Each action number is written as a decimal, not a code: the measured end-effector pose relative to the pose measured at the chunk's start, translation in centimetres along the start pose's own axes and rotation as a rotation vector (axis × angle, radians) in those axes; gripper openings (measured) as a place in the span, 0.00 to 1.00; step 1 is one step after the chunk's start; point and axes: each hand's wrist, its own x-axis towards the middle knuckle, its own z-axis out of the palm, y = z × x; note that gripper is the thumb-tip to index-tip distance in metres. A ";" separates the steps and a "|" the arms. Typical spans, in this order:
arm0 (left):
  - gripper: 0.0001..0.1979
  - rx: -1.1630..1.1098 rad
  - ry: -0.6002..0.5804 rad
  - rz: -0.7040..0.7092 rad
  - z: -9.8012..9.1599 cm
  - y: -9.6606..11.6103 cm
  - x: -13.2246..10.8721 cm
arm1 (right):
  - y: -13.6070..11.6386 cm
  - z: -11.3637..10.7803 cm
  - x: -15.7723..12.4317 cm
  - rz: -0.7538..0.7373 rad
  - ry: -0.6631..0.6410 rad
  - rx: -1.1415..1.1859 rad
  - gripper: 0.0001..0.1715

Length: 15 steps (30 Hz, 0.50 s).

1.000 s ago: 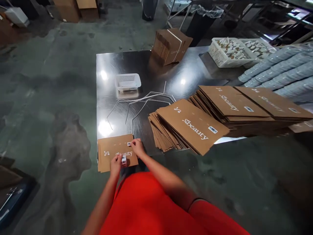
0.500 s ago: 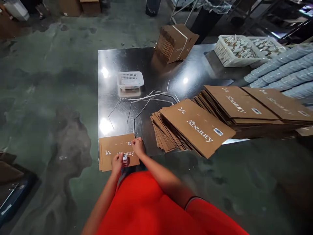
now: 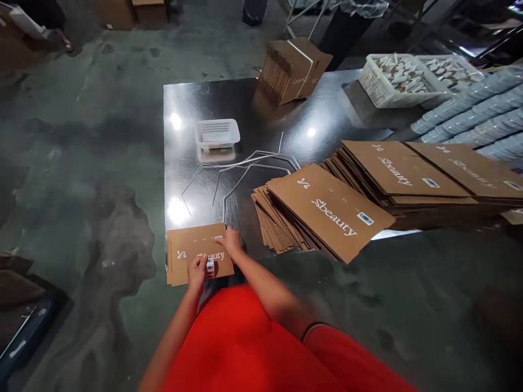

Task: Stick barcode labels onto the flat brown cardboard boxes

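"Grip?"

"My left hand [image 3: 196,270] pinches the barcode-label strip [image 3: 210,268]; my right hand [image 3: 231,239] touches the label [image 3: 218,238] on the flat carton [image 3: 183,242], closure unclear."

"Step?"

"Labelling, I judge, at the desk's [image 3: 239,215] near-left corner; next calls for pressing."

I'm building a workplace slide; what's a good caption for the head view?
Left hand holding printed labels over flat brown cardboard, right hand at a small label near its far right corner.

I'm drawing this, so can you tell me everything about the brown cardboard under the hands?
The brown cardboard lies flat at a corner of the table, another sheet showing at its left. White print shows a squiggle and a half-hidden word ending "auty". The right hand touches its label, upper right; the left hand holds a label strip over it.
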 end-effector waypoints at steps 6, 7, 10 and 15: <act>0.29 0.012 -0.011 -0.001 0.5 0.6 -0.3 | 1.6 0.0 1.4 -0.015 -0.009 0.131 0.10; 0.28 0.022 -0.011 0.011 0.5 0.8 -0.4 | 2.0 -0.1 1.4 -0.023 -0.001 0.139 0.06; 0.26 0.076 0.024 0.084 -0.7 1.5 -0.6 | 3.2 -0.6 0.9 -0.047 0.018 0.170 0.07; 0.20 0.189 0.281 0.291 -4.5 2.9 -0.7 | 4.3 -0.2 -1.9 -0.128 0.002 0.181 0.13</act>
